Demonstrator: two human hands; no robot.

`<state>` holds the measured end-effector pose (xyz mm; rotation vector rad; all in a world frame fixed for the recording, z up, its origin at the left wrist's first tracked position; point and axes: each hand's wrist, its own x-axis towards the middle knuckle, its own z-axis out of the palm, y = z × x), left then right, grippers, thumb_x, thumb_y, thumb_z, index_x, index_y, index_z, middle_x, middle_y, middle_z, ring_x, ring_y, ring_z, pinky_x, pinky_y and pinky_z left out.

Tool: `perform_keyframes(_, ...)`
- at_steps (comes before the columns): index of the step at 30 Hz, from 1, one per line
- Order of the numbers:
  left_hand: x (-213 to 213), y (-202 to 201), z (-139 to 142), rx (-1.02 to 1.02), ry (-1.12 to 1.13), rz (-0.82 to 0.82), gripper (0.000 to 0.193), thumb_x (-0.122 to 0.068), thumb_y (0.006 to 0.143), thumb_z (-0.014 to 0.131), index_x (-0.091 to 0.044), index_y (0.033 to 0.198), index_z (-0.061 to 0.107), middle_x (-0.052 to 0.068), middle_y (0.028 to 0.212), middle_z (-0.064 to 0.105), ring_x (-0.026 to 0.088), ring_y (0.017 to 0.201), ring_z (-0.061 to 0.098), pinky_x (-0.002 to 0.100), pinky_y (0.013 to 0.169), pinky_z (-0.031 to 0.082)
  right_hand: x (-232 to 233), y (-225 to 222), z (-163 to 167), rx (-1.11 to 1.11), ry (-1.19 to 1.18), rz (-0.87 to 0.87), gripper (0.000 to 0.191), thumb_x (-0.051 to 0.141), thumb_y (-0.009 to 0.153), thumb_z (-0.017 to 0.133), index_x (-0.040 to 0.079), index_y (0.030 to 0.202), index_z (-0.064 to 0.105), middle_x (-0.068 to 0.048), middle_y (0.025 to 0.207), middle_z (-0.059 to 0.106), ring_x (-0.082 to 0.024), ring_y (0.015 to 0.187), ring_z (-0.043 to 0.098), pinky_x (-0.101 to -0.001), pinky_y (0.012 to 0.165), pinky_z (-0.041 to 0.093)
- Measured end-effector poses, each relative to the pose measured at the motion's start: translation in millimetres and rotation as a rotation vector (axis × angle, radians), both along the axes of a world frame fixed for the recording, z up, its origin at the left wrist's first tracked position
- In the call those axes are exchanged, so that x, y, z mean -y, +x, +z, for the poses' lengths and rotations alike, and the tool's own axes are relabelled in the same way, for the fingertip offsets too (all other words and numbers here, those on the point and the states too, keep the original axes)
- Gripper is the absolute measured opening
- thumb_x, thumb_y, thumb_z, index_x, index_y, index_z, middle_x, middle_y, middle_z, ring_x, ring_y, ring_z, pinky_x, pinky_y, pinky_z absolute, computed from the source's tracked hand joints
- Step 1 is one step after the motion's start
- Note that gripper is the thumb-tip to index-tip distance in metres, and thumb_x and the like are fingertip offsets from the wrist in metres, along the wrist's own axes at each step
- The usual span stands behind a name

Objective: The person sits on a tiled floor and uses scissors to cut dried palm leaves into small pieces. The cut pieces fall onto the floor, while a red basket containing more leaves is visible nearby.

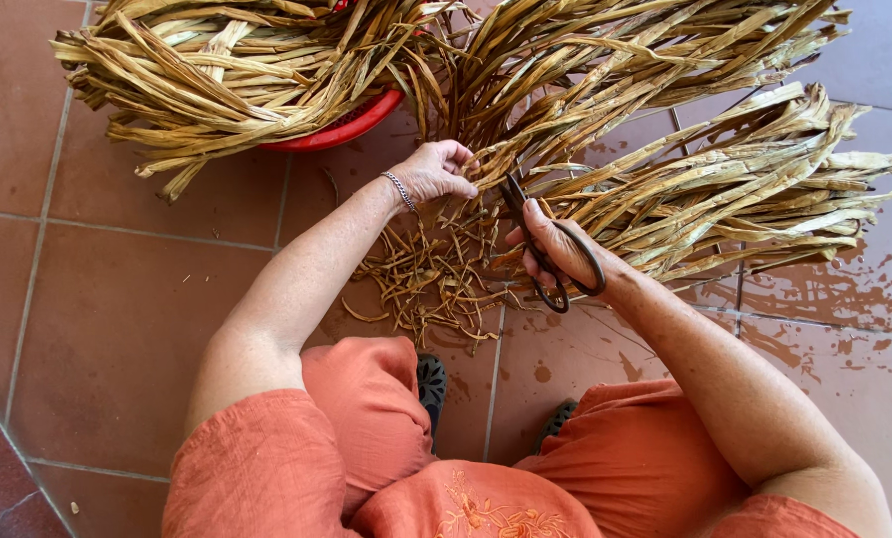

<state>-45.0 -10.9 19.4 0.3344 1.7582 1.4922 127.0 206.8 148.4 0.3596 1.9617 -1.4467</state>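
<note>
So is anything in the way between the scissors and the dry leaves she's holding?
Nothing visible. The right hand holds the dark scissors with the blades right at the dried leaf strips that the left hand grips. Cut scraps lie below on the floor tiles.

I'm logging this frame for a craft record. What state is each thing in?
Left hand: closed around leaf ends.
Right hand: holding scissors.
Scissors: dark, blades at the leaves.
Dried leaves: long, tan, fanned out in bundles.
Trimmings: scattered in a pile.
Red basin: mostly covered by leaves.
Tiled floor: wet in patches.

floor (117,329): terracotta tiles | dried leaves (745,189); trimmings (431,284); red basin (351,128)
</note>
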Motion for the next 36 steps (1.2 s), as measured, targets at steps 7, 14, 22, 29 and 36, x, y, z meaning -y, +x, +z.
perform_keyframes(7,10,-6,22,0.054,0.024,0.111,0.041,0.0,0.075,0.085,-0.001,0.112,0.067,0.01,0.092,0.078,0.013,0.077,0.076,0.027,0.071,0.065,2,-2,1,0.029,-0.023,-0.03,0.084,0.074,0.094,0.03,0.002,0.117,0.067,0.001,0.065,0.058,-0.009,0.049,0.048,-0.0269,0.042,0.033)
perform_keyframes(14,8,-2,25,0.083,0.006,0.046,0.027,-0.001,0.076,0.084,0.002,0.102,0.076,0.011,0.088,0.079,0.013,0.074,0.075,0.027,0.071,0.063,6,-1,-3,0.011,-0.005,0.025,0.082,0.074,0.094,0.029,0.005,0.113,0.069,-0.001,0.064,0.06,-0.01,0.05,0.052,-0.0264,0.043,0.036)
perform_keyframes(22,5,0,24,0.074,0.146,0.065,0.025,0.0,0.074,0.085,-0.003,0.095,0.073,0.005,0.088,0.077,0.01,0.077,0.073,0.026,0.075,0.063,8,-9,-10,-0.025,0.005,0.055,0.084,0.074,0.095,0.029,0.001,0.111,0.067,-0.002,0.064,0.062,-0.01,0.049,0.053,-0.0271,0.043,0.037)
perform_keyframes(29,6,2,21,0.126,0.15,0.051,0.017,-0.001,0.078,0.084,0.0,0.093,0.075,0.009,0.088,0.078,0.012,0.075,0.074,0.026,0.073,0.062,13,-19,-16,-0.037,-0.018,0.018,0.084,0.073,0.094,0.031,0.0,0.116,0.067,-0.002,0.063,0.062,-0.011,0.046,0.052,-0.0274,0.041,0.036)
perform_keyframes(36,6,2,27,0.118,0.144,0.035,0.018,0.001,0.076,0.084,0.001,0.092,0.075,0.009,0.086,0.078,0.012,0.073,0.074,0.027,0.071,0.063,13,-24,-32,-0.025,-0.181,-0.04,0.084,0.072,0.099,0.029,-0.003,0.104,0.066,-0.001,0.058,0.048,-0.011,0.046,0.039,-0.0291,0.043,0.033)
